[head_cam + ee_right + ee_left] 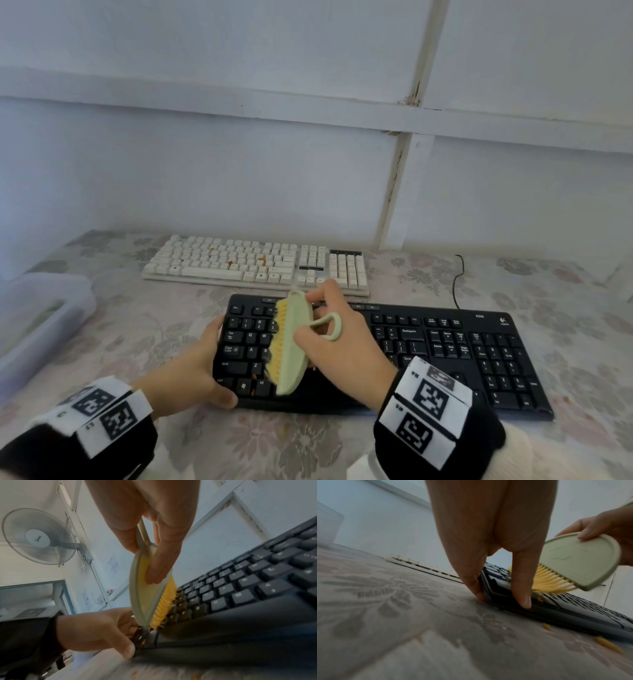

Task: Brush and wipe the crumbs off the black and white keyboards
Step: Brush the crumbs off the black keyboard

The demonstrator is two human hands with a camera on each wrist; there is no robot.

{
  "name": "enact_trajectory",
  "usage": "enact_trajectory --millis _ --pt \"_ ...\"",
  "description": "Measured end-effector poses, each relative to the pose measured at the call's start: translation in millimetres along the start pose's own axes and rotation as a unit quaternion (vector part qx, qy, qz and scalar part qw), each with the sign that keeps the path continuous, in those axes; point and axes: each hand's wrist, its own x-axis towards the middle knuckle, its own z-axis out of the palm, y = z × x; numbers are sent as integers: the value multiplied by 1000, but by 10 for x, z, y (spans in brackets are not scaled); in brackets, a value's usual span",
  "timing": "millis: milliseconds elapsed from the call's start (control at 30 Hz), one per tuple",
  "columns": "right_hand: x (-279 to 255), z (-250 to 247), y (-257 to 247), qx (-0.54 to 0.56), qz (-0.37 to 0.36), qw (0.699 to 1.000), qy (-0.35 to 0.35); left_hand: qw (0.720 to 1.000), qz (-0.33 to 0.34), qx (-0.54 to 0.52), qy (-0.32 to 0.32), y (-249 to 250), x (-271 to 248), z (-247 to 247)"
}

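A black keyboard (445,346) lies near me on the flowered tablecloth; a white keyboard (239,263) with orange crumbs lies behind it. My right hand (342,342) grips a pale green brush (293,342) with yellow bristles (547,581), tilted, bristles down on the black keyboard's left keys. My left hand (191,373) clamps the black keyboard's left end (489,592), fingers on the side edge and thumb (522,588) on the front corner. Orange crumbs (539,600) sit by the bristles (163,609) and on the cloth (607,645) in front.
A translucent plastic box (41,322) stands at the left table edge. A black cable (457,284) runs from the black keyboard's back toward the white wall. A wall fan (39,536) shows in the right wrist view. More flowered cloth (274,445) lies in front of me.
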Motion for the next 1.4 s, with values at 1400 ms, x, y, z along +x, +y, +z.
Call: enact_trajectory --millis 1400 --pt "-6 140 -3 9 8 998 -58 1000 12 25 0 33 -3 5"
